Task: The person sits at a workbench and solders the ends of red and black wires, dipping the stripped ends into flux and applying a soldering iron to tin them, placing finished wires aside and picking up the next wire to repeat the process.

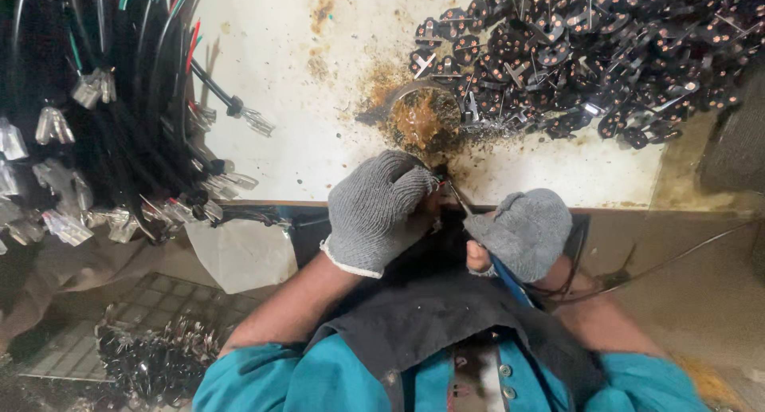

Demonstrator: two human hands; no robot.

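Both my hands wear grey knit gloves and meet at the near edge of a stained white table (287, 101). My left hand (374, 213) is curled shut around a small part with thin wires at its fingertips; the part itself is mostly hidden. A thin soldering iron (460, 198) with a blue handle is gripped in my right hand (526, 233), its tip pointing up-left toward the left hand's fingertips. Just beyond them sits a small round tin (424, 119) of brown flux or rosin.
A big heap of small black parts with copper pads (590, 45) fills the table's far right. Bundles of black wires with clear crimp connectors (103, 141) hang at the left. More finished pieces lie on the floor (151, 356) at lower left. A black apron covers my lap.
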